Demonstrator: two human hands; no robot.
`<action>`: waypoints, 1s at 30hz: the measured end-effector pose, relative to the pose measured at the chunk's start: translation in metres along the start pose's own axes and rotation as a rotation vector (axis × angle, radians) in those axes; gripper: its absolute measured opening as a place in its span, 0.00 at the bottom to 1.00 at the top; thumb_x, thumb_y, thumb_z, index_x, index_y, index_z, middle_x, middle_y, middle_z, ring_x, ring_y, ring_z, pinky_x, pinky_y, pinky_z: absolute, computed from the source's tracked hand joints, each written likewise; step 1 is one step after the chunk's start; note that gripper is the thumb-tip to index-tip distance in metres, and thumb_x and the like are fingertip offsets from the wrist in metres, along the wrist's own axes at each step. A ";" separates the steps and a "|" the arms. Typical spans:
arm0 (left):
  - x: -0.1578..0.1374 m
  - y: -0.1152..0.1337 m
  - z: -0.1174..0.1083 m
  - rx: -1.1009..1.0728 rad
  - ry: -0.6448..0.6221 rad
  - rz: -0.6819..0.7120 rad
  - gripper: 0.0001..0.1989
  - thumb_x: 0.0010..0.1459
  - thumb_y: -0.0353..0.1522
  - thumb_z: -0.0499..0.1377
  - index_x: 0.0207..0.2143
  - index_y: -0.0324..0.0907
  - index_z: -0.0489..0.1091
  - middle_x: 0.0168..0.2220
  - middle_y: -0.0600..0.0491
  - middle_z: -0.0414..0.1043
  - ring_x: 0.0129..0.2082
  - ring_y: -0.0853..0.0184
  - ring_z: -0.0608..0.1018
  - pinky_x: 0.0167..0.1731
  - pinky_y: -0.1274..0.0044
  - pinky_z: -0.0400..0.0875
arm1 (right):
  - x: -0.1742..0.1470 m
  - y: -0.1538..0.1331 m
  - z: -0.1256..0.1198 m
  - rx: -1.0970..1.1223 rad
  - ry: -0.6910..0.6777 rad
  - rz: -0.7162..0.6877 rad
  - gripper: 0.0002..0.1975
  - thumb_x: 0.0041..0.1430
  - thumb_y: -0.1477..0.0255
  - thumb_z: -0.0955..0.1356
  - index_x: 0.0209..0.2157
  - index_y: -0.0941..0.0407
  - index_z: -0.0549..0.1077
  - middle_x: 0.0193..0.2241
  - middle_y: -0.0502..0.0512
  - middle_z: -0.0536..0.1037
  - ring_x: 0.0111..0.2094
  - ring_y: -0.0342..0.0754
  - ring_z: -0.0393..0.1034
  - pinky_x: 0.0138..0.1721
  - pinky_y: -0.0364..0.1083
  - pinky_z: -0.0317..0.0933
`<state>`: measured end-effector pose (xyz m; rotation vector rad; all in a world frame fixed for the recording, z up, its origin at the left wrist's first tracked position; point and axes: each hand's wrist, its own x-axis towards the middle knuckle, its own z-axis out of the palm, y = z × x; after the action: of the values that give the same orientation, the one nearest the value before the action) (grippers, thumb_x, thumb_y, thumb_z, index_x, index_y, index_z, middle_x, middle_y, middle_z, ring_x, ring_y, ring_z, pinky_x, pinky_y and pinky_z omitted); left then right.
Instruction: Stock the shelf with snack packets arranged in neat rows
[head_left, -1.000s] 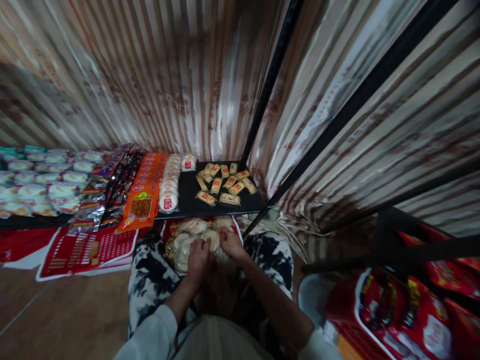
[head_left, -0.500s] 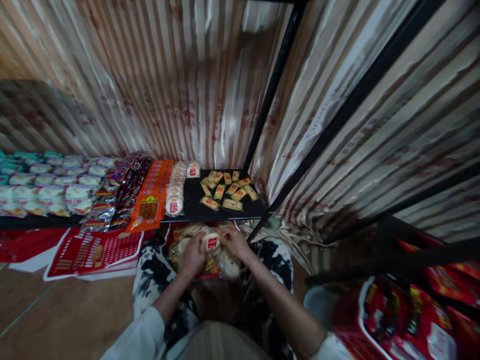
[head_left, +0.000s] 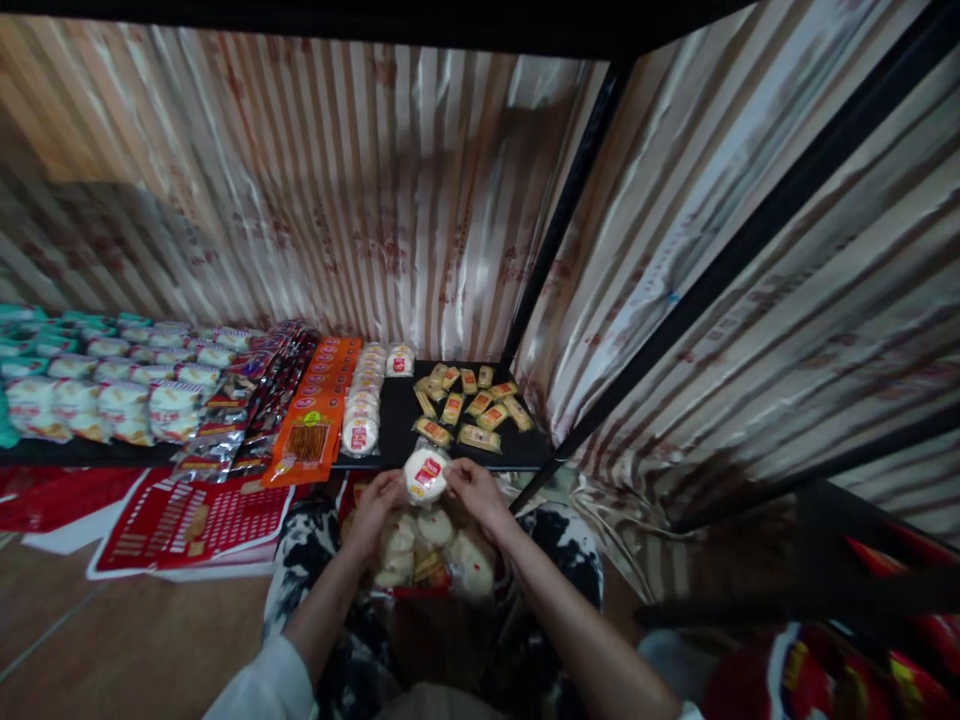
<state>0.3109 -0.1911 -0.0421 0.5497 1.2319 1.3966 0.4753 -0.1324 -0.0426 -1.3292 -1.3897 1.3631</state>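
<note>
Between my two hands is a round white packaged rice cracker (head_left: 426, 477) with a red label, held up at the shelf's front edge. My left hand (head_left: 381, 505) pinches its left side and my right hand (head_left: 474, 492) its right side. Below them, between my knees, sits a red box (head_left: 420, 592) filled with more round white packets (head_left: 400, 545) and some yellowish ones. On the black shelf (head_left: 397, 420), a row of the same round packets (head_left: 361, 425) stands on edge, with a single one (head_left: 400, 360) beside its far end. Small yellow wrapped snacks (head_left: 480, 436) lie scattered to the right.
Left along the shelf are orange bags (head_left: 306, 440), dark red packets (head_left: 259, 400) and rows of white packs (head_left: 176, 408). Black frame posts (head_left: 570, 210) slant up before striped curtains (head_left: 337, 180). A red printed sheet (head_left: 191, 525) lies below left. Red bags (head_left: 810, 670) sit at lower right.
Both hands have lifted the round packet up from just over the box toward the shelf edge, so more of the box's contents show. The view has shifted slightly.
</note>
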 end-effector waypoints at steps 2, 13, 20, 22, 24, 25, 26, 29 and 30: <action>0.000 0.001 0.001 -0.150 -0.018 -0.052 0.21 0.39 0.38 0.67 0.37 0.38 0.72 0.36 0.49 0.76 0.34 0.66 0.77 0.36 0.77 0.70 | 0.002 -0.002 0.008 0.181 0.028 0.094 0.13 0.43 0.62 0.70 0.29 0.56 0.69 0.17 0.44 0.70 0.19 0.40 0.64 0.22 0.39 0.58; 0.006 -0.001 0.031 -0.310 0.041 -0.041 0.21 0.36 0.34 0.69 0.36 0.39 0.70 0.33 0.52 0.75 0.32 0.69 0.77 0.38 0.78 0.69 | -0.002 -0.011 0.043 0.718 0.144 0.361 0.19 0.32 0.68 0.77 0.27 0.56 0.69 0.22 0.49 0.76 0.24 0.42 0.71 0.30 0.41 0.67; 0.031 0.012 0.028 -0.078 0.129 -0.009 0.24 0.35 0.33 0.64 0.39 0.38 0.68 0.33 0.49 0.76 0.33 0.64 0.77 0.34 0.75 0.69 | 0.015 -0.002 0.036 0.382 0.140 0.274 0.21 0.34 0.63 0.75 0.32 0.57 0.70 0.25 0.50 0.76 0.27 0.45 0.71 0.27 0.42 0.64; 0.043 0.026 0.024 -0.006 0.053 -0.022 0.23 0.35 0.30 0.62 0.39 0.38 0.68 0.32 0.50 0.76 0.32 0.64 0.77 0.33 0.75 0.69 | 0.028 -0.006 0.027 0.220 0.195 0.112 0.22 0.37 0.63 0.74 0.36 0.56 0.71 0.32 0.53 0.77 0.32 0.47 0.72 0.33 0.45 0.66; 0.055 0.043 0.021 0.061 -0.040 -0.020 0.23 0.34 0.28 0.60 0.40 0.38 0.67 0.31 0.51 0.76 0.31 0.64 0.76 0.32 0.76 0.69 | 0.045 -0.015 0.019 0.080 0.160 -0.032 0.21 0.40 0.63 0.72 0.38 0.55 0.72 0.36 0.54 0.77 0.36 0.48 0.71 0.39 0.47 0.65; 0.062 0.051 0.020 0.094 -0.080 -0.011 0.24 0.35 0.27 0.59 0.40 0.39 0.67 0.31 0.51 0.76 0.31 0.65 0.76 0.33 0.76 0.68 | 0.053 -0.021 0.015 0.043 0.100 -0.067 0.20 0.42 0.63 0.72 0.38 0.55 0.72 0.36 0.54 0.77 0.36 0.48 0.71 0.40 0.47 0.65; 0.070 0.059 0.020 0.127 -0.113 0.001 0.24 0.35 0.25 0.58 0.40 0.39 0.67 0.31 0.52 0.76 0.32 0.65 0.76 0.33 0.76 0.68 | 0.062 -0.027 0.013 0.033 0.031 -0.080 0.18 0.42 0.63 0.71 0.37 0.55 0.73 0.35 0.54 0.78 0.35 0.48 0.71 0.39 0.47 0.65; 0.095 0.075 0.021 0.224 -0.158 0.039 0.25 0.35 0.23 0.57 0.41 0.39 0.67 0.29 0.54 0.75 0.30 0.67 0.75 0.32 0.78 0.67 | 0.087 -0.040 0.011 0.060 -0.138 -0.056 0.15 0.43 0.63 0.70 0.33 0.56 0.73 0.28 0.52 0.78 0.30 0.47 0.71 0.36 0.46 0.65; 0.103 0.078 0.022 0.252 -0.145 0.059 0.25 0.36 0.23 0.58 0.42 0.39 0.67 0.28 0.55 0.74 0.28 0.68 0.74 0.31 0.78 0.67 | 0.096 -0.042 0.013 0.065 -0.158 -0.050 0.14 0.43 0.63 0.70 0.31 0.56 0.73 0.27 0.52 0.77 0.30 0.47 0.71 0.35 0.46 0.65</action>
<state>0.2708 -0.0743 0.0017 0.8523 1.2903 1.2336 0.4405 -0.0364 -0.0162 -1.1581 -1.4598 1.4938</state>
